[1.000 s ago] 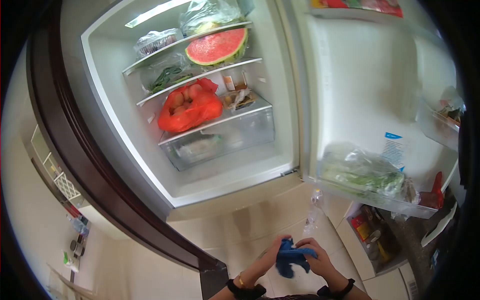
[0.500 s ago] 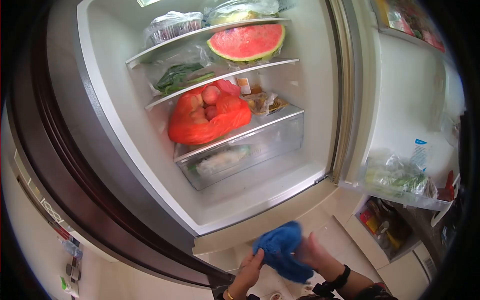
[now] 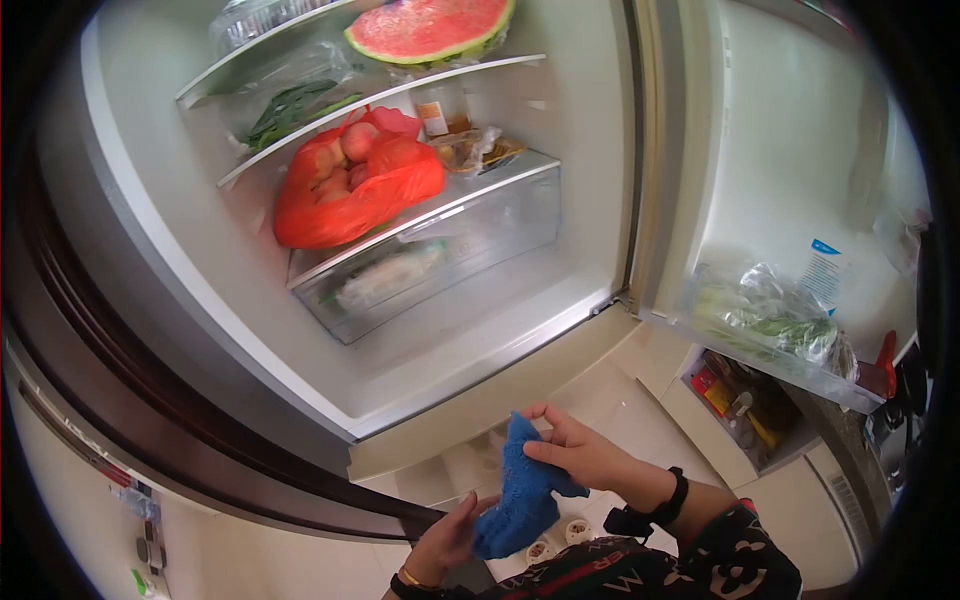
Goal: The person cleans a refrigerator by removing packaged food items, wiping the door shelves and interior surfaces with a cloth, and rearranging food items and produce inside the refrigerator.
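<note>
Head view: soft blue fabric cloth (image 3: pixel 522 495) below the open white refrigerator (image 3: pixel 470 330), long axis near vertical in view, narrow end up, one corner jutting right. Right hand (image 3: pixel 580 452) pinches the upper part, thumb against fingers. Left hand (image 3: pixel 448 543) at lower left edge, apparently touching; blurred, cannot tell if gripping.

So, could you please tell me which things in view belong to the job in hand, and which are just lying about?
In use:
blue cloth, pinched by the right hand, left hand at its lower end
open refrigerator, probably

Lying about:
cut watermelon
red bag of fruit
bagged greens
</note>
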Demonstrator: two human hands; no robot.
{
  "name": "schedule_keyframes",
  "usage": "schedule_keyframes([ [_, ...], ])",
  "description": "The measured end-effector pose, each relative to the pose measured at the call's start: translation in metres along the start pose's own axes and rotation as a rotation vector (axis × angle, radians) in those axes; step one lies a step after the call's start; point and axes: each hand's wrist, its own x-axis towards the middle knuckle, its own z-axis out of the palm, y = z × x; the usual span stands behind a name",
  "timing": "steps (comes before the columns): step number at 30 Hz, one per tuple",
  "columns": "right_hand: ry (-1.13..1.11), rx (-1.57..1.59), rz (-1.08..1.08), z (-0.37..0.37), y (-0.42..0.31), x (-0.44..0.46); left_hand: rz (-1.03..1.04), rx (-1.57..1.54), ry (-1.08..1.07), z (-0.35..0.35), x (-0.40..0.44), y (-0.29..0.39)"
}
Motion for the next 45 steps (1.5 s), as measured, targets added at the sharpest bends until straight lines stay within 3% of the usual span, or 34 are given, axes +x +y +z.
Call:
schedule_keyframes([
  [1,-0.022,-0.061,-0.032,0.000,-0.011,-0.008,-0.018,-0.087,-0.086,-0.002,0.001,-0.004],
  [2,-0.045,-0.124,-0.061,-0.001,-0.021,-0.016,0.086,0.035,-0.030,0.016,-0.012,0.013],
  [5,-0.173,-1.132,-0.247,-0.010,-0.046,-0.038,0.217,0.296,0.004,0.034,-0.028,0.047],
  [6,-0.179,-1.345,-0.190,-0.015,-0.044,-0.044,0.189,0.482,0.115,0.045,-0.029,0.052],
  [9,-0.177,-1.662,0.098,-0.033,-0.045,-0.048,0.498,0.882,0.087,0.064,-0.024,0.046],
  [10,-0.156,-1.573,0.073,-0.035,-0.051,-0.050,0.631,1.099,0.201,0.081,-0.026,0.049],
  [13,-0.234,-0.900,-0.368,-0.064,-0.044,-0.053,0.715,1.318,0.278,0.098,-0.029,0.056],
  [14,-0.243,-0.524,-0.386,-0.071,-0.043,-0.050,0.600,1.282,0.223,0.097,-0.028,0.058],
  [16,-0.315,0.131,-0.218,-0.088,-0.022,-0.041,0.389,1.205,0.111,0.089,-0.018,0.063],
  [17,-0.337,0.456,-0.124,-0.091,-0.008,-0.040,0.465,1.178,0.096,0.089,-0.009,0.060],
  [18,-0.332,0.982,0.017,-0.079,0.010,-0.041,0.540,1.153,0.079,0.091,0.003,0.054],
  [19,-0.321,1.140,0.163,-0.091,0.056,-0.040,0.616,1.128,0.060,0.095,0.012,0.050],
  [20,-0.308,1.293,0.313,-0.114,0.117,-0.029,0.519,1.072,0.067,0.099,0.018,0.050],
  [22,-0.359,1.293,0.473,-0.123,0.136,-0.018,0.342,0.953,0.087,0.106,0.030,0.057],
  [25,-0.406,1.029,0.500,-0.076,0.076,-0.035,0.305,0.954,0.278,0.108,0.033,0.061],
  [27,-0.261,1.028,0.514,-0.060,0.018,-0.044,0.472,0.888,0.331,0.105,0.030,0.058],
  [30,-0.098,0.609,0.545,-0.037,-0.042,-0.055,0.610,0.806,0.451,0.120,0.016,0.060],
  [33,-0.165,0.476,0.437,-0.040,-0.104,-0.080,0.687,0.745,0.553,0.125,0.001,0.056],
  [36,0.027,0.345,0.167,-0.095,-0.085,-0.126,0.735,0.684,0.595,0.113,-0.014,0.050],
  [39,0.471,0.447,-0.117,-0.065,-0.123,-0.125,0.773,0.638,0.661,0.091,-0.033,0.050],
  [40,0.384,0.572,-0.353,-0.057,-0.127,-0.108,0.848,0.591,0.667,0.080,-0.038,0.052],
  [42,0.309,0.695,-0.567,-0.054,-0.131,-0.090,0.981,0.561,0.734,0.059,-0.052,0.062],
  [44,0.368,0.724,-0.523,-0.057,-0.128,-0.092,1.091,0.601,0.811,0.038,-0.071,0.075],
  [45,0.404,0.550,-0.662,-0.054,-0.127,-0.088,1.130,0.629,0.850,0.029,-0.079,0.083],
])
